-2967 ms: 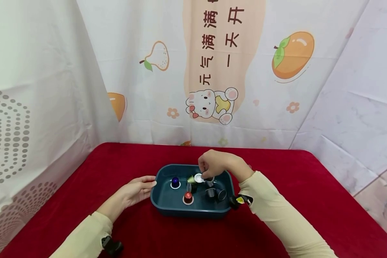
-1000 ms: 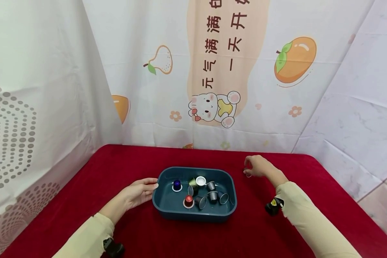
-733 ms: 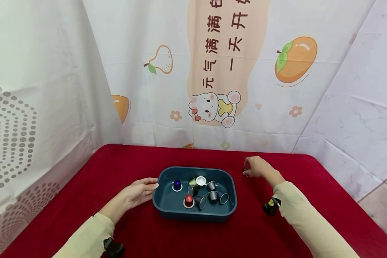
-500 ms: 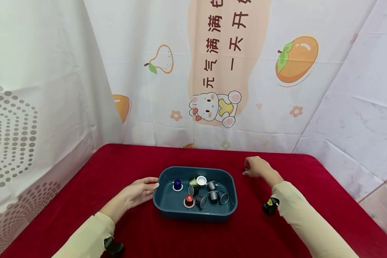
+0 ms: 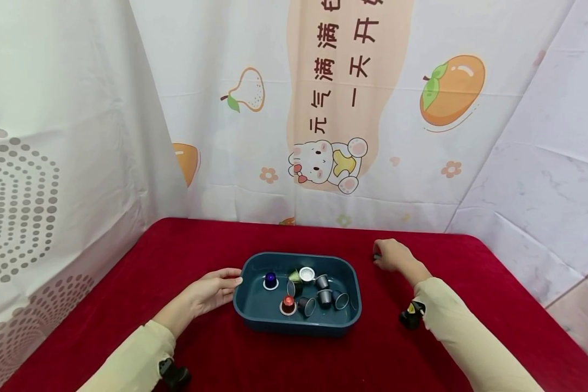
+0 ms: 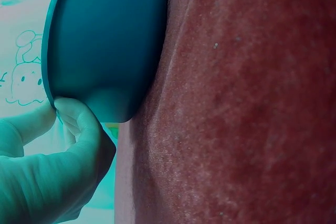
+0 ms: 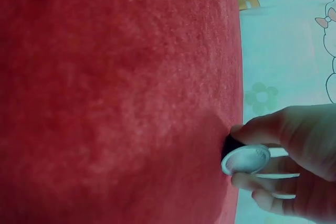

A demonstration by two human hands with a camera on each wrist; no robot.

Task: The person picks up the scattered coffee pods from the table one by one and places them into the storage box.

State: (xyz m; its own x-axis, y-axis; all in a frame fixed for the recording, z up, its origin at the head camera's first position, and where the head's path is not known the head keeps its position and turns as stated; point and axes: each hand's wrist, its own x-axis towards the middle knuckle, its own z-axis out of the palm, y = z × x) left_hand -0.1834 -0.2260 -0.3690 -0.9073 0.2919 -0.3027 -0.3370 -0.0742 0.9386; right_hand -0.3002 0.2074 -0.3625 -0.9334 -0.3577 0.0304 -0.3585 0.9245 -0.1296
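My left hand (image 5: 213,291) pinches the left end rim of a dark teal plastic bin (image 5: 294,325) between thumb and fingers; the left wrist view shows the grip on the bin's wall (image 6: 105,35). In the bin are several coffee capsules, among them a blue capsule (image 5: 270,280), a red capsule (image 5: 288,305) and a green capsule (image 5: 294,276). Right of the bin, my right hand (image 5: 393,256) is low over the table. In the right wrist view its thumb and fingers pinch a coffee capsule (image 7: 245,159) with a dark body and silvery lid, tipped on its side.
A red velvety cloth (image 5: 201,234) covers the table. Printed white curtains (image 5: 215,147) stand close behind and at both sides. Dark grey capsules (image 5: 325,297) crowd the bin's right half, with a white lid (image 5: 306,274) facing up near its back.
My right hand has left the bin, moved right and taken hold of a capsule on the table. A dark capsule now lies beside the red one. Lately both hands are nearly still.
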